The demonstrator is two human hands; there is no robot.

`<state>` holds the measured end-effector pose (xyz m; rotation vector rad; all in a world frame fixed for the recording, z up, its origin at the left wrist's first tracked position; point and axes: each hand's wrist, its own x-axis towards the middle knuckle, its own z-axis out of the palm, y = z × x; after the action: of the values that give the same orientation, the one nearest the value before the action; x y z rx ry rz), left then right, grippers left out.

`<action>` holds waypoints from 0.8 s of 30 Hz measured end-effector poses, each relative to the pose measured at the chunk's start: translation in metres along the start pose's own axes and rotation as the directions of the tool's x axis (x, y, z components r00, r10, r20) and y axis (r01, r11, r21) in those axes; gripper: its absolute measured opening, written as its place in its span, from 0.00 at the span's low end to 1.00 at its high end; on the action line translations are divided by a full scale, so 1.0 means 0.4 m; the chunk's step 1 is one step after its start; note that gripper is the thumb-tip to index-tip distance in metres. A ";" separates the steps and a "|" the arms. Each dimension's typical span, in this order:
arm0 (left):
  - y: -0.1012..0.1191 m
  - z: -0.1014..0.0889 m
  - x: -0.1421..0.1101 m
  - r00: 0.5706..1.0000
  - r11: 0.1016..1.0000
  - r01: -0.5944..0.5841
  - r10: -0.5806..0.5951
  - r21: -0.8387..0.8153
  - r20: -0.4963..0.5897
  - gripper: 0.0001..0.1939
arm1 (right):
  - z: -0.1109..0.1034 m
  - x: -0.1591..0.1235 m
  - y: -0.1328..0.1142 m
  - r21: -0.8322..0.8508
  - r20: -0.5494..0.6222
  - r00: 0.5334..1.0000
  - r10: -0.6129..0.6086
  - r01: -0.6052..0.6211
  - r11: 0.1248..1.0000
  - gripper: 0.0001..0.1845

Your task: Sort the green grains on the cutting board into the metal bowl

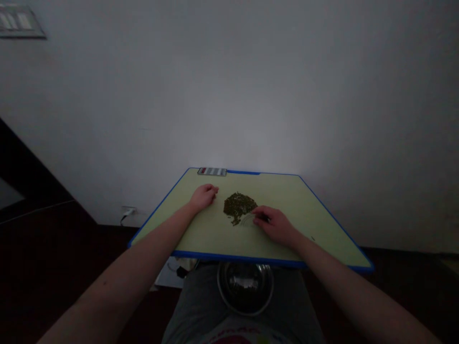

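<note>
A pile of small greenish-brown beans or grains (238, 206) lies spread on the pale yellow tabletop (218, 236); their exact kind is too small to tell. My right hand (274, 224) is at the pile's right edge, fingers bent and thumb a little apart from them, with a dark gap between. Faint curved streaks mark the surface beside its fingertips. Left of the pile, apart from it, my left hand (204, 197) rests on the table with fingers curled together. Whatever those fingers might hold is hidden.
A phone (212, 171) with a lit screen lies at the table's back left edge. In my lap sits a shiny metal bowl (245, 306), below the blue front edge. A wall (251, 95) stands behind the table. One small dark bit (313, 238) lies at right.
</note>
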<state>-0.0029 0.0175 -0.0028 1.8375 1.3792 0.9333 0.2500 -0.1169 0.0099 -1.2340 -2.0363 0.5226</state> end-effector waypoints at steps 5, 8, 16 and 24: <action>-0.012 0.012 -0.024 0.998 0.993 -0.052 0.050 -0.109 -0.024 0.16 | -0.024 0.009 -0.004 -0.113 0.003 1.000 -0.023 0.023 0.993 0.12; -0.014 0.011 -0.027 0.999 0.989 -0.053 0.051 -0.138 -0.017 0.16 | -0.030 0.024 -0.009 -0.195 0.035 0.999 -0.038 0.044 0.980 0.14; -0.002 0.002 -0.039 0.994 0.993 -0.107 0.107 -0.041 0.010 0.16 | -0.009 0.035 0.011 -0.284 -0.029 1.000 -0.012 0.004 0.959 0.14; 0.011 -0.004 -0.046 0.988 0.977 -0.152 0.152 0.150 0.007 0.16 | 0.019 0.041 0.015 -0.247 -0.056 0.995 -0.088 0.072 0.966 0.14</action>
<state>-0.0056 -0.0011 -0.0011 2.0796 1.3588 0.9317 0.2430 -0.0994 0.0064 -1.2853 -2.1304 0.1926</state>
